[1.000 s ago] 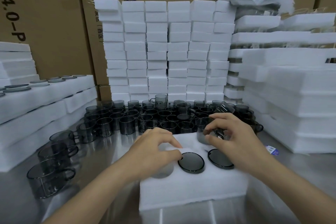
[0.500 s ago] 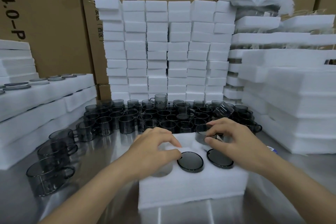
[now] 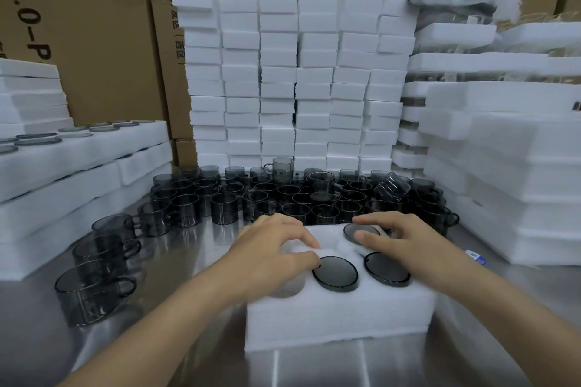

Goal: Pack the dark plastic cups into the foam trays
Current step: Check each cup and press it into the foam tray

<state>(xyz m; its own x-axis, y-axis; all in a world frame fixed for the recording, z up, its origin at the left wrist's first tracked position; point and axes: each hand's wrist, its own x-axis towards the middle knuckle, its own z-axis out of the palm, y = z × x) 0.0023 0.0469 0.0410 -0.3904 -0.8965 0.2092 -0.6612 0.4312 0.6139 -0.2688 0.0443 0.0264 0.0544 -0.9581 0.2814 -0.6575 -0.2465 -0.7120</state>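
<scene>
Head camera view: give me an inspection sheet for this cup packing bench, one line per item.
Surface: steel table, reflective and crowded.
Job's things: foam tray holds two dark cups upside down, bases showing; third cup sits at a rear hole; loose cups are massed behind the tray.
Clutter: small blue-and-white item beside the right stacks; cannot tell what it is.
Hands: left hand rests on the tray; right hand grips the third cup.
Cables: nothing seen.
Surroundings: foam block stacks, filled trays at left, cardboard cartons behind.
</scene>
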